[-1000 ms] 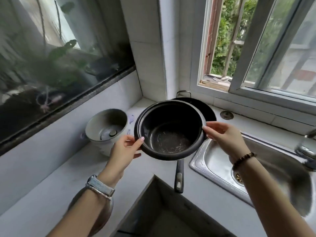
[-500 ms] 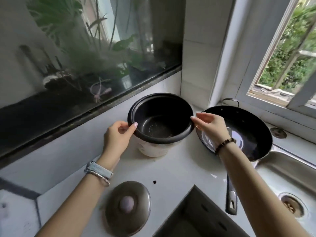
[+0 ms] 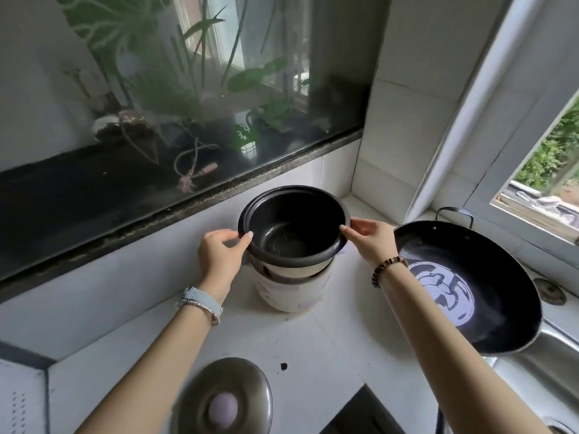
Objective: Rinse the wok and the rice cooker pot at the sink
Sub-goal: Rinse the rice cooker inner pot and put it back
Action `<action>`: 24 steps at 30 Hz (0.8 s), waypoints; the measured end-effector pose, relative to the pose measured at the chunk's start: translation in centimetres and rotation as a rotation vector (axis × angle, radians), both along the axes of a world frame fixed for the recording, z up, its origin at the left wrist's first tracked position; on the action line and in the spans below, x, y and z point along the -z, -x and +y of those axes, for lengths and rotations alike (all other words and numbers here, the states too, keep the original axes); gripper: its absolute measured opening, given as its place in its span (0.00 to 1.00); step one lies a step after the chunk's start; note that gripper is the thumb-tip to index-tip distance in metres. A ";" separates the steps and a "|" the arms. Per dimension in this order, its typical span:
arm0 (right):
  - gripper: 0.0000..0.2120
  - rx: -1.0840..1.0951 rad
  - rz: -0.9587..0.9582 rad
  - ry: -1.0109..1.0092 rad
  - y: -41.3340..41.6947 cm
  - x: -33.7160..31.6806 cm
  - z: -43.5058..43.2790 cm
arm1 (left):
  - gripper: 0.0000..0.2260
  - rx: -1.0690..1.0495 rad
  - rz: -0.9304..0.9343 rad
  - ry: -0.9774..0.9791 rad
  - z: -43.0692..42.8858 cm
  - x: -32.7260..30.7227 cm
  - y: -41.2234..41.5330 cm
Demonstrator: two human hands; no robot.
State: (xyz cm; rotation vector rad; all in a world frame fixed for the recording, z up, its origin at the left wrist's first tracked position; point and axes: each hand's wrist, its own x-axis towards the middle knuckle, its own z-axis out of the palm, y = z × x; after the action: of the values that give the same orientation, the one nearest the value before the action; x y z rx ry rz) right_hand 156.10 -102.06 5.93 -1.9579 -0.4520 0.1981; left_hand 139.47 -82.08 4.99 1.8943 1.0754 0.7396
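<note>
— Two big pieces?
— Yes: wide black round metal wok [image 3: 488, 296] at right, over the steel sink [image 3: 545, 368] edge; black round rice cooker pot [image 3: 293, 227] at centre, partly inside the white cooker body [image 3: 291, 289].
— Hands?
— Left hand [image 3: 221, 255] and right hand [image 3: 369, 239] pinch its rim on opposite sides.

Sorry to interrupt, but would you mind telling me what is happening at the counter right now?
A person holds the black rice cooker pot by its rim, left hand on one side and right hand on the other, partly lowered and tilted into the white cooker body. The wok rests at the edge of the sink, and the cooker lid lies on the counter nearby.
</note>
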 end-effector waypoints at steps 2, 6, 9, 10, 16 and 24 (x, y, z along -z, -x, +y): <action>0.10 -0.006 0.022 0.007 -0.7 0.9 0.4 | 0.11 -0.012 -0.003 0.035 -0.1 0.7 -0.4; 0.12 0.005 0.058 0.038 -1.6 2.9 1.1 | 0.12 -0.027 0.002 0.036 -0.4 2.0 -1.1; 0.11 0.003 0.076 0.071 -1.8 4.2 1.4 | 0.12 -0.046 0.016 0.010 -0.2 3.3 -1.4; 0.11 0.006 0.087 0.076 -1.8 4.7 1.5 | 0.12 -0.046 0.012 0.006 -0.1 3.7 -1.4; 0.10 0.064 0.106 0.154 -2.0 6.5 1.8 | 0.09 -0.065 0.024 0.014 -0.2 5.1 -1.4; 0.12 0.113 0.112 0.199 -1.7 8.0 2.0 | 0.11 -0.090 0.142 -0.009 0.2 7.6 -1.6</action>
State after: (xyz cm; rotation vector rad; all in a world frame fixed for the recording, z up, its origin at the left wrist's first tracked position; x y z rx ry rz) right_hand 157.78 -100.04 -2.08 -2.1471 -0.2552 0.2885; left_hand 141.08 -81.90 -2.61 1.9397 1.2540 0.6690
